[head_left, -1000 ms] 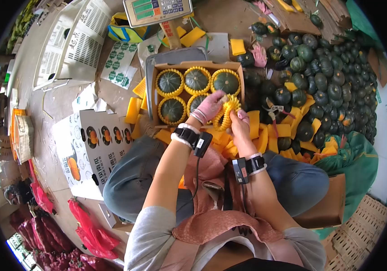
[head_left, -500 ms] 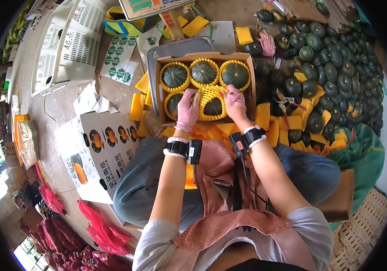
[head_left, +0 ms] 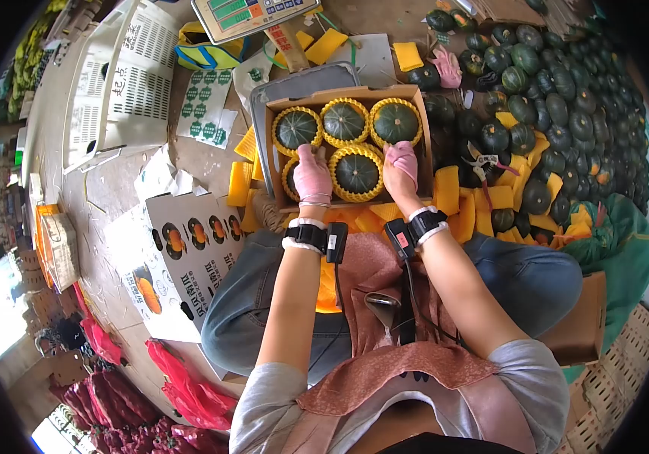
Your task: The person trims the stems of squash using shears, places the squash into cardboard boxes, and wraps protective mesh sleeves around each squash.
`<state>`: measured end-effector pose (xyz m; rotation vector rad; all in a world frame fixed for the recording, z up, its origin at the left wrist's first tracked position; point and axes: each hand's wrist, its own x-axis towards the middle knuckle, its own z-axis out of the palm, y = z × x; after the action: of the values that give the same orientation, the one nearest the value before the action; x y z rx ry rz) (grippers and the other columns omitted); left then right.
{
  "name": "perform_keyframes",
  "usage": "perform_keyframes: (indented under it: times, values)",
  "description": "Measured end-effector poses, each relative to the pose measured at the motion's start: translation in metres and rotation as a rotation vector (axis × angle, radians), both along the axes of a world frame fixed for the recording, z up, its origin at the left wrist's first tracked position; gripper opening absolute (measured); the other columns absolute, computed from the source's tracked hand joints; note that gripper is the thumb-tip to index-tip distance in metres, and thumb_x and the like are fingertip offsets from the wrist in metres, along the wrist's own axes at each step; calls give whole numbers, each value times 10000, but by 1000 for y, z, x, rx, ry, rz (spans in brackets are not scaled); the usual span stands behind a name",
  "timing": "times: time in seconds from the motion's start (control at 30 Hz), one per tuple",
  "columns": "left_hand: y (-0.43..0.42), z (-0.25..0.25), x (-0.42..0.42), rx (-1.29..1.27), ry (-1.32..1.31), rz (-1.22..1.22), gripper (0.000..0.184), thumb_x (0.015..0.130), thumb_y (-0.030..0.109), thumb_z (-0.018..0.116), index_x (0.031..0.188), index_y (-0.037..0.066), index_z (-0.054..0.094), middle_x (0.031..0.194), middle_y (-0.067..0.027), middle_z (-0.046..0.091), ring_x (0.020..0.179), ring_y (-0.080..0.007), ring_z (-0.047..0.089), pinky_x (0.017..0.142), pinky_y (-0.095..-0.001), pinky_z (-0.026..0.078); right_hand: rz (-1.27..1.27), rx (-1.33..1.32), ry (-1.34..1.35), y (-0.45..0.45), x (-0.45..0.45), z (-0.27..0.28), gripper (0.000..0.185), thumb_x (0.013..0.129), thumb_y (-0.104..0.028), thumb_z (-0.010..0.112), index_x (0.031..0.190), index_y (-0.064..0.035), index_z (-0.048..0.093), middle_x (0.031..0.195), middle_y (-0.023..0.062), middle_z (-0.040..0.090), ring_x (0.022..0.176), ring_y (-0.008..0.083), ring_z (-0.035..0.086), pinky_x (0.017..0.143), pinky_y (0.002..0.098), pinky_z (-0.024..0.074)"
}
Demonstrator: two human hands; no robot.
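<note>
An open cardboard box [head_left: 424, 113] holds several dark green pumpkins, each ringed by yellow foam netting. My left hand [head_left: 313, 175], partly wrapped in pink, is at the left of the front middle pumpkin [head_left: 357, 174], by the net's edge. On that pumpkin's right side is my right hand [head_left: 401, 168], also in pink wrap, its fingers at the yellow net [head_left: 343, 153]. The fingertips of both hands are too small and partly hidden to make out a grip. My left hand partly covers the front left pumpkin.
Behind the box stands a scale [head_left: 252, 13]. A white crate [head_left: 139, 76] and a printed carton [head_left: 180, 257] are on the left. Many loose pumpkins [head_left: 582, 121], yellow foam pieces [head_left: 447, 189] and red-handled pruners [head_left: 483, 168] lie on the right.
The yellow net, first bunched between my hands, was stretched over the front middle pumpkin and now rings it. My hands have moved to either side of that pumpkin.
</note>
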<state>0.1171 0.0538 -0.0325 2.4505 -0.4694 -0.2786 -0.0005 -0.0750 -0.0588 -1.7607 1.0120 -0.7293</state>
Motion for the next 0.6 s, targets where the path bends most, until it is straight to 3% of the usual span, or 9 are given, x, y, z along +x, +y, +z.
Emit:
perform_keyframes:
  times: [0.07,0.1,0.13,0.17,0.2,0.3,0.33,0.57,0.6]
  values:
    - [3,16,-6,-45,88,51,265,826,202,614,1051,98,520,854,-217,604,785,-373,598,651,-438,482,42,-50,-265,13,-5,4,103,815,-48,582,737,-39,516,714,123,567,672,274,575,614,307,458]
    - [7,25,-11,-88,62,-96,297,823,206,621,1079,89,528,893,-216,606,830,-368,594,695,-428,477,63,-77,-397,21,-10,6,77,811,-44,581,755,-37,529,738,123,576,688,283,579,626,304,466]
    - [12,36,-17,-130,37,-241,329,819,211,629,1107,81,537,933,-214,608,875,-362,589,739,-418,473,173,-415,-158,21,-17,27,102,775,-9,579,868,-51,575,834,138,594,732,297,589,669,313,482]
    - [17,46,-21,-170,13,-384,361,816,215,636,1135,72,546,973,-213,610,921,-357,585,782,-408,469,143,-244,-10,32,-21,39,220,747,-17,585,956,-80,610,888,151,586,755,312,595,675,354,487]
    - [19,54,-22,-105,125,-421,523,768,217,694,1244,94,517,1107,-220,568,1026,-345,560,858,-387,463,202,-297,118,36,-27,52,276,744,-47,589,1014,-99,611,904,157,575,773,321,593,682,375,488]
    - [26,46,-20,-152,-28,-573,615,712,198,743,1267,88,501,1253,-213,475,1139,-344,493,925,-379,438,327,-397,356,40,-29,82,383,745,-113,589,1127,-132,594,920,170,551,810,340,588,698,411,485]
    - [25,50,-16,-129,135,-589,711,661,178,778,1297,90,471,1341,-201,388,1207,-346,430,994,-369,389,358,-420,413,41,-28,84,409,747,-130,587,1155,-139,585,921,174,545,821,346,586,703,418,484]
    - [17,58,-2,-155,294,-672,884,588,200,827,1342,51,391,1338,-178,409,1227,-320,414,1026,-355,349,345,-142,329,32,-14,63,498,694,-18,592,1186,-94,573,943,205,540,861,361,578,734,368,487]
    - [17,52,-1,-152,277,-677,922,564,184,839,1345,33,374,1312,-169,430,1208,-305,429,1021,-347,351,330,-133,247,32,-12,47,497,662,75,592,1140,-60,596,894,166,534,789,285,597,692,314,488]
